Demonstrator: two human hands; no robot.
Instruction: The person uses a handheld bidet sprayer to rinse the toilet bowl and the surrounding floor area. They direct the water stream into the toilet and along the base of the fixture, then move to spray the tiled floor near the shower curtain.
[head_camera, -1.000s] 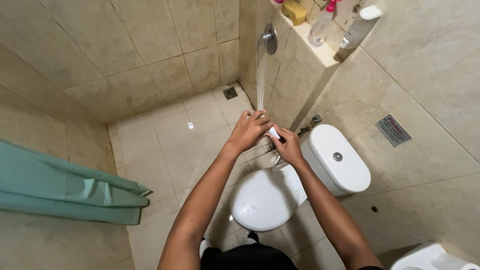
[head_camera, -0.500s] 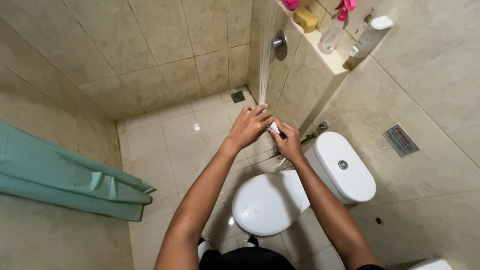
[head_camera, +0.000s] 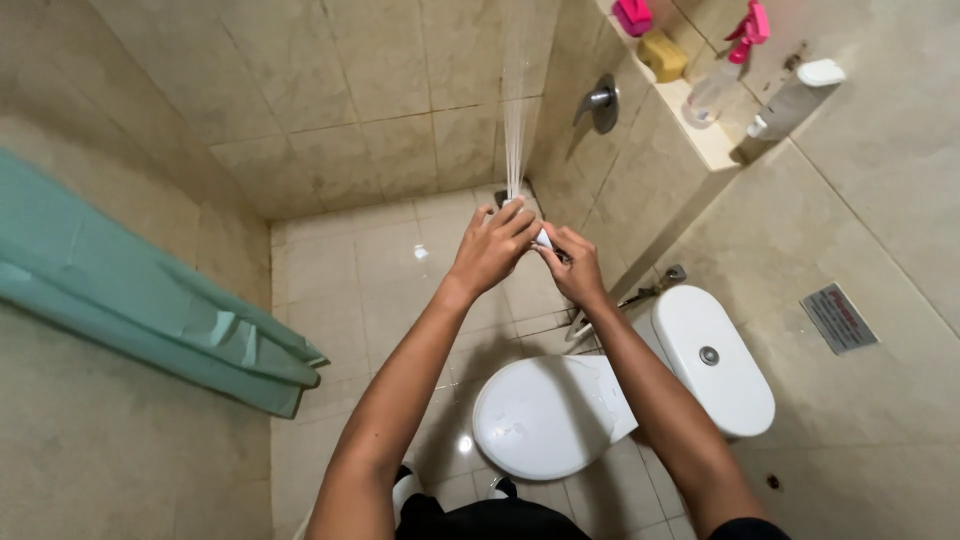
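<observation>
Change: our hands (head_camera: 535, 255) stay together under the water stream (head_camera: 517, 100).
Grip: we clamp the small white object (head_camera: 542, 238) between both.

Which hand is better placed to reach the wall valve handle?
Right, probably. The right hand is on the same side as the valve handle; the left hand is further away. Both grip a small white object under the water stream.

Beige tiled walls (head_camera: 330, 90) and floor (head_camera: 360, 290), a white toilet (head_camera: 600, 400), a green curtain (head_camera: 150, 310).
</observation>
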